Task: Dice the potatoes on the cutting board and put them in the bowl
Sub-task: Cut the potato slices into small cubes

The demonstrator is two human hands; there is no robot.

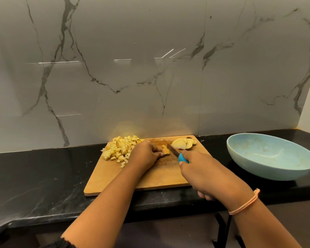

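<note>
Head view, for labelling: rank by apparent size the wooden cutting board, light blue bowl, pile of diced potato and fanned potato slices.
Largest first:
wooden cutting board
light blue bowl
pile of diced potato
fanned potato slices

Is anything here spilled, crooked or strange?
Only a small thing: at the far left of the diced potato pile, a few cubes seem to lie past the cutting board edge, on the black counter. Nothing else stands out.

One cutting board is carrying one heap of potato cubes, too many to count, one fan of slices and one small piece. One left hand and one right hand are working; one knife and one bowl are showing.
</note>
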